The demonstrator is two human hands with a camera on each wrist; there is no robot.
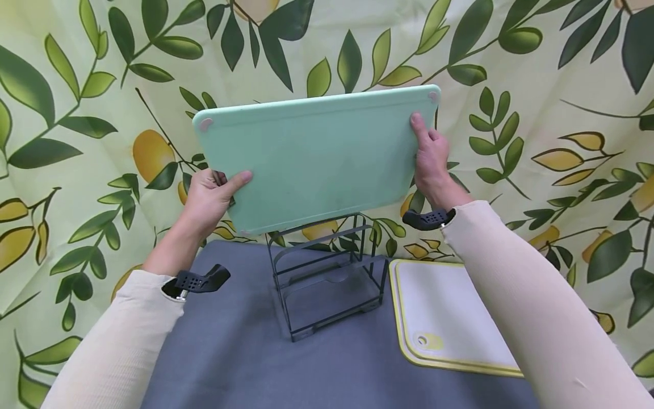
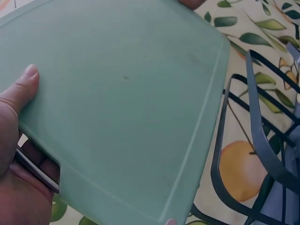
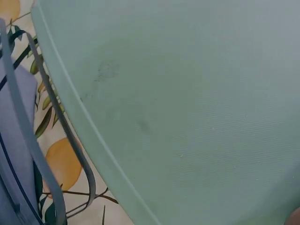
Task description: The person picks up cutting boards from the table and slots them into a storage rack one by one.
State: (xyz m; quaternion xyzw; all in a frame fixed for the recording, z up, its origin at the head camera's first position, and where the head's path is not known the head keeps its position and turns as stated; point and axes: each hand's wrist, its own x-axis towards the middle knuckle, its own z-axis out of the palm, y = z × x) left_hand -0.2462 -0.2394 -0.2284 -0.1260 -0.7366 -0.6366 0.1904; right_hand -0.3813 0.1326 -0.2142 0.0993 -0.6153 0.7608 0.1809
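Note:
A mint-green cutting board with pinkish corner pads is held up in the air, tilted slightly, its right end higher. My left hand grips its left end, thumb lying on the near face and fingers behind; the left wrist view shows those fingers at a handle slot. At the right end my right hand holds the edge, thumb on the near face. Below and behind the board stands a dark metal rack with several upright dividers, its top overlapped by the board's lower edge in the head view.
To the right of the rack, a white cutting board with a yellow-green rim lies flat on the grey-blue tablecloth. A leaf-and-fruit patterned curtain hangs close behind the table.

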